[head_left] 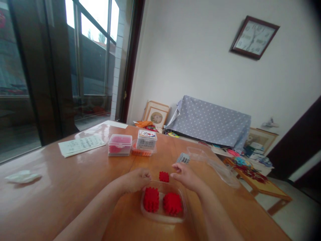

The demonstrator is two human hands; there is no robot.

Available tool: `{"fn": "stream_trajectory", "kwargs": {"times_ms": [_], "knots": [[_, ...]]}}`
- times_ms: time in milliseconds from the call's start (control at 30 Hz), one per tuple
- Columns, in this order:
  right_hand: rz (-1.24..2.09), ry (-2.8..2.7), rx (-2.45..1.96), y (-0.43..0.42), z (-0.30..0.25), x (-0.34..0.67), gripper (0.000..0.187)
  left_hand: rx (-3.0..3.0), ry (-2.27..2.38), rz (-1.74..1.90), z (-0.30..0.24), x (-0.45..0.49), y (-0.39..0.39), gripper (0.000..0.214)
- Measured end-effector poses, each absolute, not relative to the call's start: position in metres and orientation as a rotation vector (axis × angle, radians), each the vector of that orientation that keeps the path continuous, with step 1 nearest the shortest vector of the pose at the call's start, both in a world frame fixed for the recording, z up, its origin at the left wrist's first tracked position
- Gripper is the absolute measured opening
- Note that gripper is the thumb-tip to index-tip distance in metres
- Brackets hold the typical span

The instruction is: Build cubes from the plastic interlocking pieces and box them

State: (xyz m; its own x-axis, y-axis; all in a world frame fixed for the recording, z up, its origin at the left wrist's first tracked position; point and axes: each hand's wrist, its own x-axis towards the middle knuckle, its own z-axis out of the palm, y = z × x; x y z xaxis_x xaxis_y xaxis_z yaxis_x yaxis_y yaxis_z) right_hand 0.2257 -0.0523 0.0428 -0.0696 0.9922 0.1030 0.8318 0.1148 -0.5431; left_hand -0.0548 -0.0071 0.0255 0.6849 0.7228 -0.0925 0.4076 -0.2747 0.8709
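A clear plastic container [163,219] sits on the table in front of me. Inside it are two stacks of red square pieces with notched edges, a left stack [151,199] and a right stack [172,203]. A separate red notched piece [164,176] lies just beyond the far rim, between my hands. My left hand [137,179] is closed, fingers curled at the container's far left corner; whatever they may hold is hidden. To the right of the loose red piece, my right hand [185,174] has thumb and fingers apart, holding nothing. Past its fingertips lies a grey notched piece [184,158].
Farther back on the wooden table [87,174] stand a box with pink contents [119,145] and a small lidded box [146,140] on a tub of orange pieces [142,152]. Papers [81,145] and a crumpled tissue [23,176] lie left. Clear plastic lids [223,171] lie right.
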Motion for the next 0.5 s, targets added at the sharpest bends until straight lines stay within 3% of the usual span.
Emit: {"fn": "stream_trajectory", "kwargs": {"times_ms": [500], "knots": [[0.559, -2.11, -1.906, -0.008, 0.003, 0.22, 0.036, 1.949, 0.907, 0.358, 0.029, -0.056, -0.008, 0.02]]}}
